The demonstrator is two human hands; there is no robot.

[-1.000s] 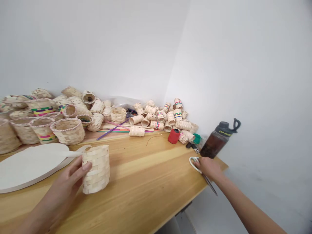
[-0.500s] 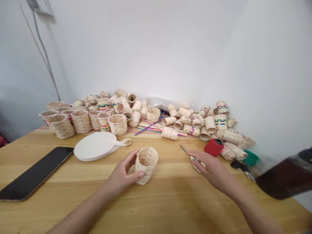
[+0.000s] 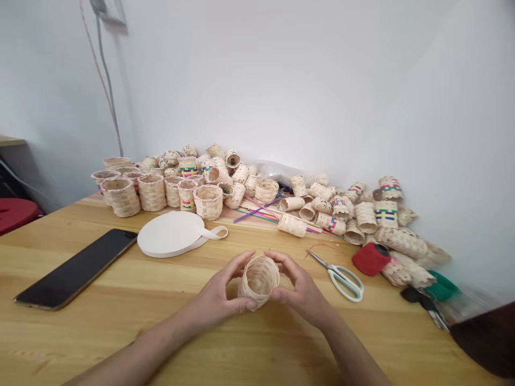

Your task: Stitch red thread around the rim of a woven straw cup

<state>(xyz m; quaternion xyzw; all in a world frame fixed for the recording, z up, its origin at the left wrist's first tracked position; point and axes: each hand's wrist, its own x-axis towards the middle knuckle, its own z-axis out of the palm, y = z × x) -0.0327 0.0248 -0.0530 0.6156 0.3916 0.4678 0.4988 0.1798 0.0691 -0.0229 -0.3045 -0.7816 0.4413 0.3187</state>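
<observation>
Woven basket [image 3: 258,281] held between both hands, open end up and tilted toward the person

Fingers of the left hand [image 3: 219,289] and right hand [image 3: 300,292] curl around its sides, clamped lightly, above a wooden table [image 3: 100,332]. Scissors [image 3: 340,281] lie just right, near a red thread spool [image 3: 370,259]; a phone [image 3: 76,268] lies left; more baskets [image 3: 208,202] stand beyond.
</observation>
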